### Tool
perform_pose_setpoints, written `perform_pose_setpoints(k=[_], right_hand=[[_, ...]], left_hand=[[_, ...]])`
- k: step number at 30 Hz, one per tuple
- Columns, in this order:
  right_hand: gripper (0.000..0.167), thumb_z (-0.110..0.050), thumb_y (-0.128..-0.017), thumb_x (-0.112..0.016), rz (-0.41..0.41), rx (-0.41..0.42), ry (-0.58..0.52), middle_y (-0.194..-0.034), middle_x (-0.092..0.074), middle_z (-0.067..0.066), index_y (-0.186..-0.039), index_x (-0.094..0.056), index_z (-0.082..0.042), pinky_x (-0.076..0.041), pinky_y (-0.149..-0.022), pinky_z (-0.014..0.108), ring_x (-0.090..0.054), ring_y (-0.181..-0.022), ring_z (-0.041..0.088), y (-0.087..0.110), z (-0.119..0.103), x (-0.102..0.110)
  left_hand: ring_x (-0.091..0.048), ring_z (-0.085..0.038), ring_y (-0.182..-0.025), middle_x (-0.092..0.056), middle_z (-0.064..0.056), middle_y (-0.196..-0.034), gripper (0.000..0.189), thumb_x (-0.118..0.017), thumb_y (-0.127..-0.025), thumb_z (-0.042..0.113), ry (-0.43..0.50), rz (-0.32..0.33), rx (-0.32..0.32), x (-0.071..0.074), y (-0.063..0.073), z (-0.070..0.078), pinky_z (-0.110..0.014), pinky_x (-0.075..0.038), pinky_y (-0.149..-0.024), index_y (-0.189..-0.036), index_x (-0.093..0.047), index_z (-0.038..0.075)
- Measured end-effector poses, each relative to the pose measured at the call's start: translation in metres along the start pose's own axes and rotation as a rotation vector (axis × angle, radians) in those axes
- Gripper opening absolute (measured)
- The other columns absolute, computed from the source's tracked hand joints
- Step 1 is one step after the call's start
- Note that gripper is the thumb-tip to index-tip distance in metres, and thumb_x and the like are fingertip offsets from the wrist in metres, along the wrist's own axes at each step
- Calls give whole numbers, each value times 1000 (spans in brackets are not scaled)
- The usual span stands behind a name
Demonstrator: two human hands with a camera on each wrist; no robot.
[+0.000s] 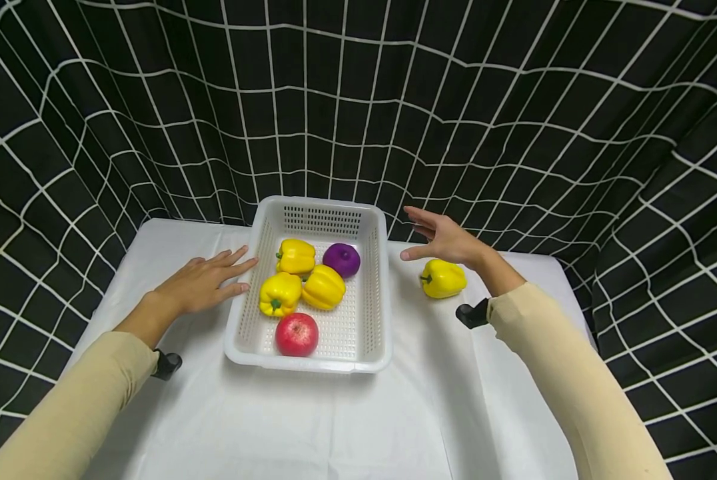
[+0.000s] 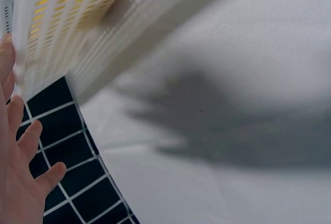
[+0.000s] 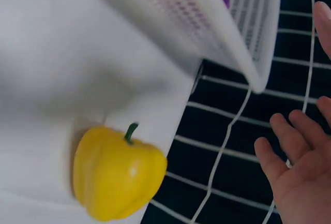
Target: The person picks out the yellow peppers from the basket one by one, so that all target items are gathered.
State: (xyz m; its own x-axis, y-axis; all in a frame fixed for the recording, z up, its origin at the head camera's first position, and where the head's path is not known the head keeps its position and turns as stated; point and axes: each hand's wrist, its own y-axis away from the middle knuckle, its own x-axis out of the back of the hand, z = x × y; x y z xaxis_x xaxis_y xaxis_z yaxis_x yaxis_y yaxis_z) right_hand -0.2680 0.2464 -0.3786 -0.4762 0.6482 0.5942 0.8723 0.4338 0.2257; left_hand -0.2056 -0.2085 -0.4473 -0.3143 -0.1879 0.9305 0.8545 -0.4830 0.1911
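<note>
Loose yellow pepper (image 1: 444,279) lies on its side on the white cloth (image 1: 358,427), right of the basket (image 1: 307,365) and near the table's far edge, green stem (image 3: 132,132) turned toward the basket; right hand (image 1: 448,239) is just above and beyond it, thumb and fingers apart, holding nothing; left hand (image 1: 205,280) has its fingers spread and extended at the basket's left rim, gripping nothing, contact with the rim cannot be told. Handling, judged by look: pepper probably light, fairly stiff, possibly a model; skin glossy, so perhaps a little slippery; rounded lobes could let it roll under a sideways push; best hold likely thumb and fingers across the broad sides, the thin stem left alone as a weak handle. Basket looks like thin, light plastic, some flex likely; rim the obvious hold. Surroundings: inside the basket, three more yellow peppers (image 1: 324,288) clustered, a purple vegetable (image 1: 342,260) beside them and a red fruit (image 1: 296,335) toward the near wall; obstacle: the basket's raised right wall, standing between the loose pepper and these contents; dark gridded curtain (image 1: 358,100) behind the table.
</note>
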Motion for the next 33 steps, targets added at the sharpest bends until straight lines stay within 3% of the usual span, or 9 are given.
perform_pose_setpoints(k=[19, 33], right_hand=[[101, -16, -81, -84, -190, 12, -68, -162, -25, 17, -159, -21, -11, -26, -118, 47, -27, -148, 35, -36, -32, -55], [89, -15, -85, -81, -237, -92, -171, -158, -37, 13, -157, -29, -13, -36, -113, 40, -41, -142, 29, -52, -28, -92]], left_hand=[[-19, -42, -149, -18, -7, -165, 64, -44, -101, 56, 7, 0, -2, -2, -2, 0, -69, -21, -112, -156, -33, 26], [-19, -43, -149, -19, -8, -165, 65, -43, -101, 58, 0, 2, -7, 3, -1, 1, -69, -22, -112, -156, -34, 25]])
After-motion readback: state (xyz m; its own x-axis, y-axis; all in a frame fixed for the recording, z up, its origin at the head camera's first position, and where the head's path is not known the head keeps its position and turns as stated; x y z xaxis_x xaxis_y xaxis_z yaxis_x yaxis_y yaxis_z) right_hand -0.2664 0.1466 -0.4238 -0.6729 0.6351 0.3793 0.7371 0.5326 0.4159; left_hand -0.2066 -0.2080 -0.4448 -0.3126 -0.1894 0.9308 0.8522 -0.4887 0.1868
